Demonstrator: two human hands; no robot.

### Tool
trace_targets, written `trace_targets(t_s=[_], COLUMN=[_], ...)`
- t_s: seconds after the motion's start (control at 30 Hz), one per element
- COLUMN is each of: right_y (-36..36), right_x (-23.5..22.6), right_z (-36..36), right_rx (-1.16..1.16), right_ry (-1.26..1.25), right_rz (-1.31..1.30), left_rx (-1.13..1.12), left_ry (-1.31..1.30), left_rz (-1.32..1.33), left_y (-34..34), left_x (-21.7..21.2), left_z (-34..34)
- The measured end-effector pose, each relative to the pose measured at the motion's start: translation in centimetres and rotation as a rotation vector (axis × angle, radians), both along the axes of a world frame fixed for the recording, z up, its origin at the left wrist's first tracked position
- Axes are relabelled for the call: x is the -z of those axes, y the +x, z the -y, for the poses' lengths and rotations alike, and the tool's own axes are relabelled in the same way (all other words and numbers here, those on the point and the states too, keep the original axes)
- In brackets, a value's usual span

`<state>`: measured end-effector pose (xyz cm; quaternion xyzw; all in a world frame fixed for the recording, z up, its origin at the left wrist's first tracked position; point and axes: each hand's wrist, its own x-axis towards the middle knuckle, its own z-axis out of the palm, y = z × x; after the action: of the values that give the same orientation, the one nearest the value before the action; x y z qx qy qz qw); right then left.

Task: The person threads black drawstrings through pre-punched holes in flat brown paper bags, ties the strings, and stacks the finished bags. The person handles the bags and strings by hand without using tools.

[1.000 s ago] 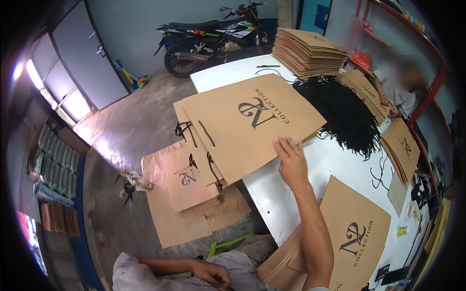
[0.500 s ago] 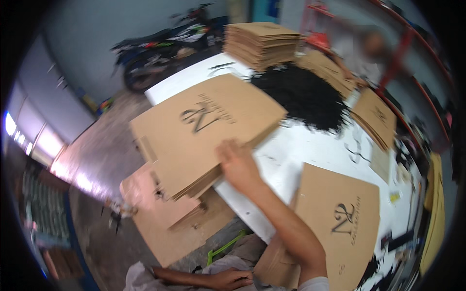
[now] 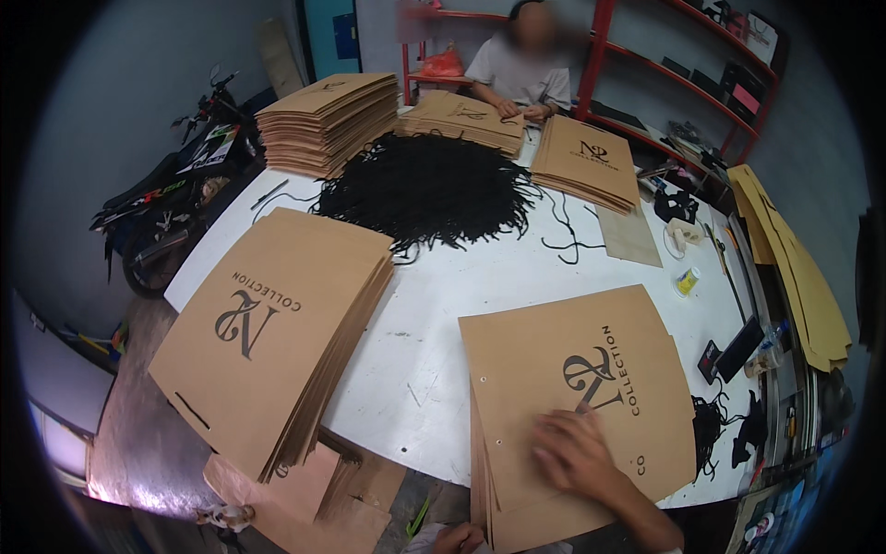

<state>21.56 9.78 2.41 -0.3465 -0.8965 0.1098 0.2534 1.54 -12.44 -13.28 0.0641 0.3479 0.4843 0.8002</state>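
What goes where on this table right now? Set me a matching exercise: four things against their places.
Things:
1. right hand
2. pile of black cords
3. stack with handles fitted
4. yellow-lidded pot

Places:
A. middle of the table's far half
B. flat on the near stack of brown paper bags
C. overhanging the table's left edge
D. right side, beside a loose brown sheet

Pairs: 1-B, 2-A, 3-C, 4-D

- One camera sits on the person's head and looks down and forward across the white worktop (image 3: 517, 277)
- It is close to the near edge of the worktop
- The far shelves (image 3: 646, 55) look small
- The edges of the view bend round
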Motion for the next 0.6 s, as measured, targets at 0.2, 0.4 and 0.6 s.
trace_targets(t_s=[0.2,0.4,0.6], right_y=[12.5,18.9,25.3], right_x=[2.0,7.7,8.7], right_z=[7.2,14.3,14.3], right_rx=[0.841,1.322,1.305], right_ry=[0.077,0.105,-0.137], right_rz=[-0.277,-0.268,-0.655], left_rx=[0.097,-0.267,-0.116], left_ry=[0.270,0.165,0.322], left_rz=[-1.007,-1.110,-1.224], left_y=[-2.5,-7.7,-8.6], left_x=[-2.3,0.3,-3.0], left_z=[-2.3,-3.0,-4.9])
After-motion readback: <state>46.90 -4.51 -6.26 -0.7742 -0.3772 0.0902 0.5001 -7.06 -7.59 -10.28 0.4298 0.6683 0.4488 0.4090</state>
